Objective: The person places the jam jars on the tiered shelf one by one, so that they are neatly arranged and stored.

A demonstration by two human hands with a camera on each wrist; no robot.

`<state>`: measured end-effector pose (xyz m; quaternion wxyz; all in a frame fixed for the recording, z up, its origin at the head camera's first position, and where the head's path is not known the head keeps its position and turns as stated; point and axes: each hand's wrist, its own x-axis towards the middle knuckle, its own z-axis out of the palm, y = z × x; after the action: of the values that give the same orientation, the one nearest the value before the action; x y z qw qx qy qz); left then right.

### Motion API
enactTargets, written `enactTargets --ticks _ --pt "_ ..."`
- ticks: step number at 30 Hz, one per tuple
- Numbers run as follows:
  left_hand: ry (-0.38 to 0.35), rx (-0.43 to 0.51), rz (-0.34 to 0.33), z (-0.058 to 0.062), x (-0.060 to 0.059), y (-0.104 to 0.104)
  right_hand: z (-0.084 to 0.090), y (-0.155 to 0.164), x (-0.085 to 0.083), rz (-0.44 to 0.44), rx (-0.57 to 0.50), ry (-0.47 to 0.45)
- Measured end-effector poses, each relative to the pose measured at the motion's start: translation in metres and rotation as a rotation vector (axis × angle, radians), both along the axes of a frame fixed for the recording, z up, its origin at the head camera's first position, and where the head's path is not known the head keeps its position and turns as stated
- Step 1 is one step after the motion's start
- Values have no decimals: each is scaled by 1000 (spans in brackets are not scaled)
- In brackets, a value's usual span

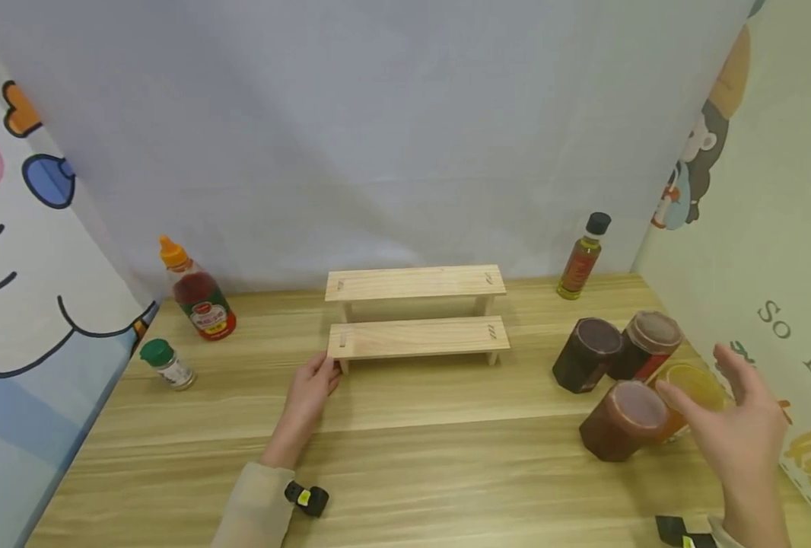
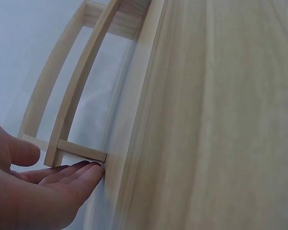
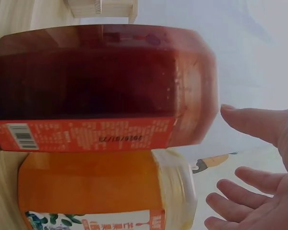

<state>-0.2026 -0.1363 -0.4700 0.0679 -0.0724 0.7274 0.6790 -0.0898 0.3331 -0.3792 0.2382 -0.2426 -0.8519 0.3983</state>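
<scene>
Fingers spread, the right hand (image 1: 746, 426) hovers beside four jars (image 1: 611, 434) near the right edge of the counter (image 1: 446, 472); the left hand (image 1: 311, 387), fingers extended, touches the left end of a wooden rack (image 1: 419, 339) near the far edge.

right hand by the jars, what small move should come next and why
Probably lower the right hand and close it round the yellow-orange jar: the hand is spread beside that jar's top, thumb apart from fingers, holding nothing.

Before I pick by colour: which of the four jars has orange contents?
The rightmost jar, next to the right hand. Its contents are orange, whereas the front jar, left jar and back jar look dark.
</scene>
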Motion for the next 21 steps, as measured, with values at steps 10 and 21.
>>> enactTargets --ticks 10,21 --pt "-10 -14 -5 0 -1 0 -7 7 9 7 58 -39" --pt "-13 -12 -2 -2 -4 -1 -21 21 15 46 30 -82"
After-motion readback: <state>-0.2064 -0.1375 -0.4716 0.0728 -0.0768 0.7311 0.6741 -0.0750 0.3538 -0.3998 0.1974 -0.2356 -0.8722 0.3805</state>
